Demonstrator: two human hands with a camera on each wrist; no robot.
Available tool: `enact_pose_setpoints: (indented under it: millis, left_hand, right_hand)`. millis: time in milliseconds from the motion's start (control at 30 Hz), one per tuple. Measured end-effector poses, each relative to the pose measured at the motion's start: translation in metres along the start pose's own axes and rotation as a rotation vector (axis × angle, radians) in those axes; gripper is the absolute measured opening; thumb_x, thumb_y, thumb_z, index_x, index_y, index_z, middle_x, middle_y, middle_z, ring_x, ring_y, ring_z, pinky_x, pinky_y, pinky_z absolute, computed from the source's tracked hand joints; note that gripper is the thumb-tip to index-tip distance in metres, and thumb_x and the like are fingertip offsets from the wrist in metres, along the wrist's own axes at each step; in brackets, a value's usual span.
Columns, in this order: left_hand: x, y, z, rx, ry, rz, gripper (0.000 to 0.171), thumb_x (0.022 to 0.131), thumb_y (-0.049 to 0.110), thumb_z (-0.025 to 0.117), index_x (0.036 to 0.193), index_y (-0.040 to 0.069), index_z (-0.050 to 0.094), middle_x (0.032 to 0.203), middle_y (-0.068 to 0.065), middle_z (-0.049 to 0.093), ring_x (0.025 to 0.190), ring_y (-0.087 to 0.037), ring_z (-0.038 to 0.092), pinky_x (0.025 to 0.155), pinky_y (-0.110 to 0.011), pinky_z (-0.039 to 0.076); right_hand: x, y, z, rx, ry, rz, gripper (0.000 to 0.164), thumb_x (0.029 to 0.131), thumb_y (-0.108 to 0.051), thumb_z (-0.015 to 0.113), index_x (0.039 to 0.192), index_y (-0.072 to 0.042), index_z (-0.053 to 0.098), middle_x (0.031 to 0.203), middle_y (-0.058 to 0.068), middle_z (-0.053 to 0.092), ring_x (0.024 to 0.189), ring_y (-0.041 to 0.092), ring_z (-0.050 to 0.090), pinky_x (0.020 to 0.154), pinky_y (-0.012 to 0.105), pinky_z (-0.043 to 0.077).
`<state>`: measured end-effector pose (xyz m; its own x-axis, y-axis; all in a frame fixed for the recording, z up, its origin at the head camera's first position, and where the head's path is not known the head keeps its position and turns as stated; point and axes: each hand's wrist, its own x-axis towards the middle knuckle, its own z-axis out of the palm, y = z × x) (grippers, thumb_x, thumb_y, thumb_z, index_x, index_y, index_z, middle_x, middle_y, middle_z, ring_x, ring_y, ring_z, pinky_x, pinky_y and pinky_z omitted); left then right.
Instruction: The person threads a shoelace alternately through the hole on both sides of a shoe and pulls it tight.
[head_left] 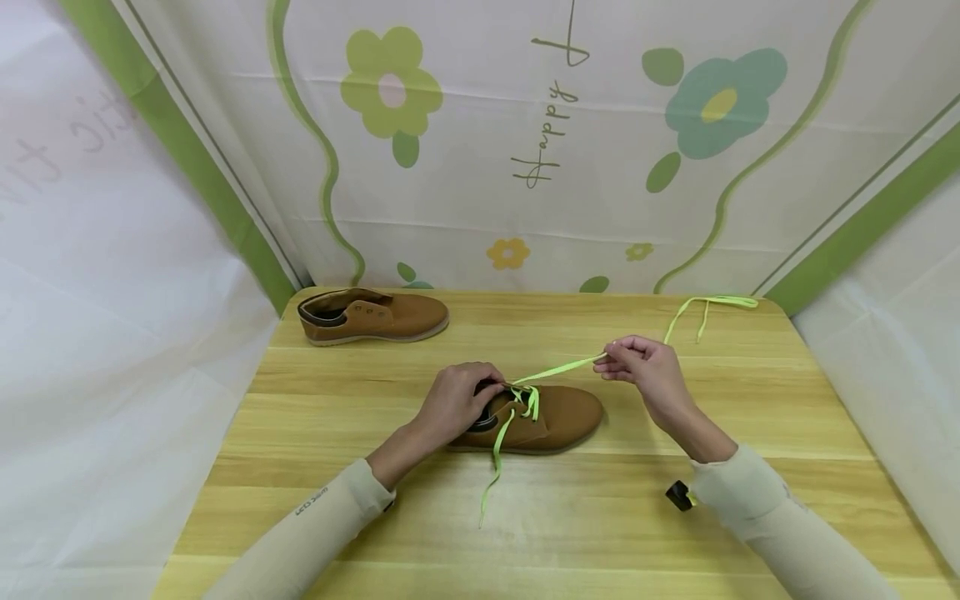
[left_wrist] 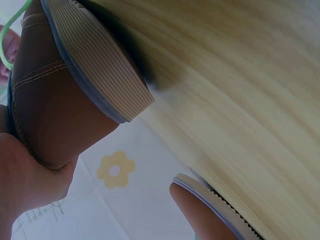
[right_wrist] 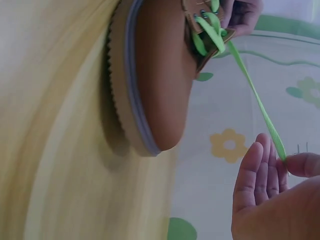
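Observation:
A brown lace-up shoe (head_left: 573, 412) lies on its sole in the middle of the table, toe to the right. A neon-green shoelace (head_left: 558, 369) is threaded through its eyelets, with one loose end hanging over the near side onto the table. My left hand (head_left: 456, 400) grips the shoe's upper edge by the opening, next to the eyelets; its fingertips also show in the right wrist view. Out to the right, my right hand (head_left: 651, 375) pinches the lace between thumb and fingers and holds it taut, up from the far eyelet flap (right_wrist: 229, 36).
A second brown shoe (head_left: 408, 317), its eyelets unlaced, stands at the table's back left. Another green lace (head_left: 723, 301) lies by the back right corner. Near the right sleeve is a small black object (head_left: 679, 496). Printed white curtains (head_left: 465, 167) enclose the wooden table (head_left: 600, 533).

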<state>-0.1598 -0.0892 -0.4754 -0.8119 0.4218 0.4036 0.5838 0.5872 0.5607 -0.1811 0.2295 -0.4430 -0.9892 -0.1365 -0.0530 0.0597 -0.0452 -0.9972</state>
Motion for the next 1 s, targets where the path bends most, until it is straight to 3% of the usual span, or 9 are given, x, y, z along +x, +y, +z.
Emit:
enact_pose_setpoints:
  millis: [233,367,567,867,1000]
  left_hand:
    - [-0.002,0.0,0.001,0.0,-0.006,-0.015,0.004,0.095,0.007,0.08,0.097,0.011,0.079,0.094,0.0,0.079,0.085,-0.014,0.075,0.075,-0.032,0.06]
    - [-0.001,0.0,0.001,-0.008,0.003,-0.013,0.004,0.095,0.007,0.08,0.097,0.011,0.079,0.094,0.0,0.079,0.085,-0.014,0.075,0.075,-0.032,0.06]
    - [-0.001,0.001,0.0,-0.012,0.003,-0.01,0.005,0.095,0.008,0.08,0.098,0.012,0.079,0.095,0.0,0.079,0.086,-0.014,0.075,0.076,-0.032,0.06]
    - [-0.001,0.001,0.0,-0.005,-0.012,-0.018,0.005,0.095,0.009,0.08,0.097,0.013,0.079,0.095,0.001,0.079,0.085,-0.013,0.074,0.075,-0.031,0.059]
    - [-0.001,0.0,0.0,-0.002,-0.018,-0.024,0.005,0.094,0.009,0.081,0.097,0.014,0.079,0.095,0.001,0.079,0.085,-0.013,0.074,0.075,-0.031,0.06]
  right_hand:
    - [-0.006,0.017,-0.012,-0.196,-0.08,0.119,0.017,0.105,-0.006,0.063,0.105,0.01,0.065,0.089,0.003,0.078,0.085,0.018,0.078,0.081,0.037,0.064]
    - [-0.008,0.024,-0.015,-0.271,-0.126,0.149,0.014,0.101,-0.001,0.063,0.105,0.013,0.065,0.09,0.009,0.077,0.083,0.018,0.078,0.079,0.037,0.064]
    - [-0.011,0.029,-0.017,-0.356,-0.159,0.135,0.018,0.098,0.0,0.07,0.108,0.014,0.063,0.091,0.018,0.075,0.082,0.022,0.077,0.079,0.037,0.063]
    - [-0.016,0.033,-0.017,-0.526,-0.137,0.053,0.017,0.093,-0.004,0.078,0.104,0.006,0.07,0.094,0.014,0.073,0.082,0.016,0.07,0.071,0.026,0.058]
    - [-0.017,0.033,-0.016,-0.58,-0.148,0.034,0.015,0.093,-0.006,0.08,0.102,0.002,0.072,0.095,0.012,0.074,0.083,0.021,0.071,0.07,0.027,0.056]
